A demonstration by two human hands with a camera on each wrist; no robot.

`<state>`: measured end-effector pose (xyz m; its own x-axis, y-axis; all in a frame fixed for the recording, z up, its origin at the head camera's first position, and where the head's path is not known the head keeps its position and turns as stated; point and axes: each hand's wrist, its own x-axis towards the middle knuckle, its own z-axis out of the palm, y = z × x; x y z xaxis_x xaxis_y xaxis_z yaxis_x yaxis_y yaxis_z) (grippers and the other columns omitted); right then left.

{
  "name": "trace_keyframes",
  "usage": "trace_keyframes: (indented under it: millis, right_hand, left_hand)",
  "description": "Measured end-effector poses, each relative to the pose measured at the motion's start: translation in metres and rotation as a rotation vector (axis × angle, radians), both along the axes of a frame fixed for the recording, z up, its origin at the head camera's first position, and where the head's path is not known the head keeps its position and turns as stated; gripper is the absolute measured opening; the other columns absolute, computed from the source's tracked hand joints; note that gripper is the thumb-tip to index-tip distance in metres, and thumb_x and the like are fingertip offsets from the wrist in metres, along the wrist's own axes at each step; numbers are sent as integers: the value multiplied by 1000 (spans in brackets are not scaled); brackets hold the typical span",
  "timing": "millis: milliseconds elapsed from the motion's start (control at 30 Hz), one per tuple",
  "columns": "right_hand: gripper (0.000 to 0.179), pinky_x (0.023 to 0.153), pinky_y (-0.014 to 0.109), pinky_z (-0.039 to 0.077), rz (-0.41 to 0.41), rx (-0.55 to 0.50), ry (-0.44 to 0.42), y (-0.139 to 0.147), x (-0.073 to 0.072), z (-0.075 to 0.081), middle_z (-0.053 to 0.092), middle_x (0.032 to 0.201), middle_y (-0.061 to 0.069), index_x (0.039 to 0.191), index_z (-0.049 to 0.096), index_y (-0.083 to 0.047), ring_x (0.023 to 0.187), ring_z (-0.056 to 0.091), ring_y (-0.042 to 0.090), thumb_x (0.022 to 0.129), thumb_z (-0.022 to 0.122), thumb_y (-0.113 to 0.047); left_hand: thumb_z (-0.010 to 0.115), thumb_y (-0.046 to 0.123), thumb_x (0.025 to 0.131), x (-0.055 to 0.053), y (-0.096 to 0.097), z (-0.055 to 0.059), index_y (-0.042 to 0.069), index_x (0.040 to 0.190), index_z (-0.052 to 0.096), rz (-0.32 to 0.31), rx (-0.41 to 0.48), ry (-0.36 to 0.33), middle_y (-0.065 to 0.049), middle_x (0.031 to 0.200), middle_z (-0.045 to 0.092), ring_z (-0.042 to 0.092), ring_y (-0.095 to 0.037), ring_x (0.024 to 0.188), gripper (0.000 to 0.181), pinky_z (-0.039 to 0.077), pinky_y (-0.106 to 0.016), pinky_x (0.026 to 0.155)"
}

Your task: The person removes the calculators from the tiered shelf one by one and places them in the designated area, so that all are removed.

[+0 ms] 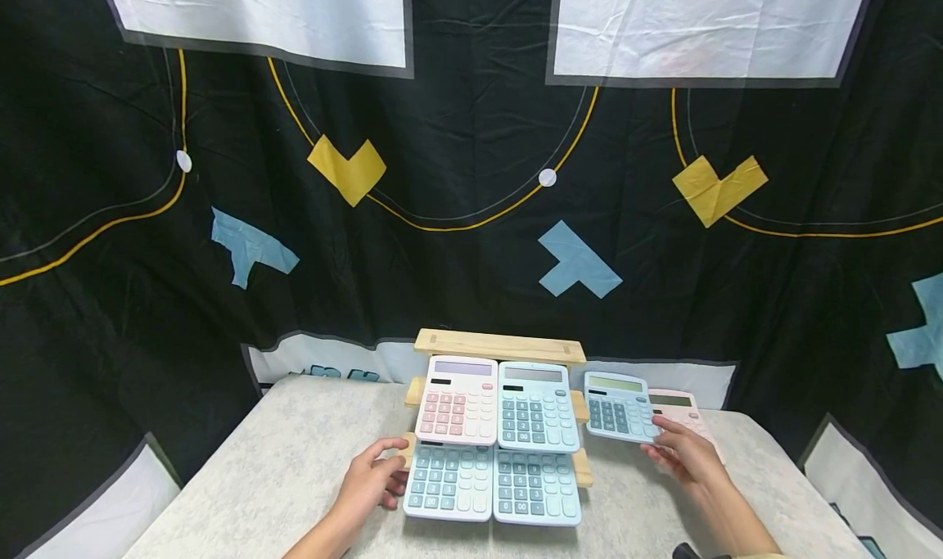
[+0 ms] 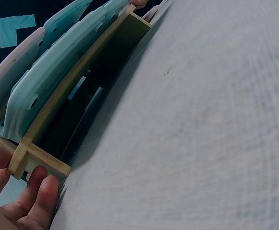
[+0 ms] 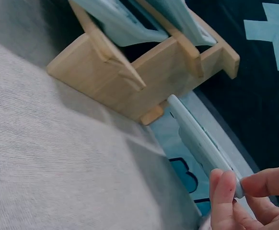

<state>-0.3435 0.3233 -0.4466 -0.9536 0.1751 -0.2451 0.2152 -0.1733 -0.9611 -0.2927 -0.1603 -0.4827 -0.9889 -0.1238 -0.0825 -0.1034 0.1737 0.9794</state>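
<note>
A wooden tiered stand [image 1: 501,345] bears several calculators in two rows. Its upper row has a pink-and-white calculator [image 1: 458,399] beside a blue calculator [image 1: 537,406]. Two more blue-keyed ones, a left calculator [image 1: 448,483] and a right calculator [image 1: 536,489], lean below. My left hand [image 1: 374,475] grips the stand's left end, its thumb and fingers about the wooden rail end [image 2: 18,160]. On the right, my right hand [image 1: 685,453] pinches another blue calculator [image 1: 617,407] by its lower right corner, tilted beside the stand. That calculator shows edge-on [image 3: 204,139] in the right wrist view.
Behind the held calculator and my right hand is a pink calculator [image 1: 676,405], partly hidden. A pale grey tabletop [image 1: 295,436] lies under the stand. At the back hangs a black curtain [image 1: 457,281] with yellow and blue shapes.
</note>
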Motion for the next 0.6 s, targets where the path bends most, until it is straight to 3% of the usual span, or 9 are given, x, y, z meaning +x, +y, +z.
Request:
trace_keyframes:
  millis: [600]
  right_hand:
    - [66, 81, 28, 60, -55, -7, -17, -17, -13, -21, 66, 95, 8, 153, 33, 6, 78, 73, 16, 88, 49, 9]
  left_hand:
    - [56, 18, 93, 0, -1, 1, 6, 133, 58, 2, 0, -16, -6, 84, 72, 63, -20, 69, 42, 55, -33, 56]
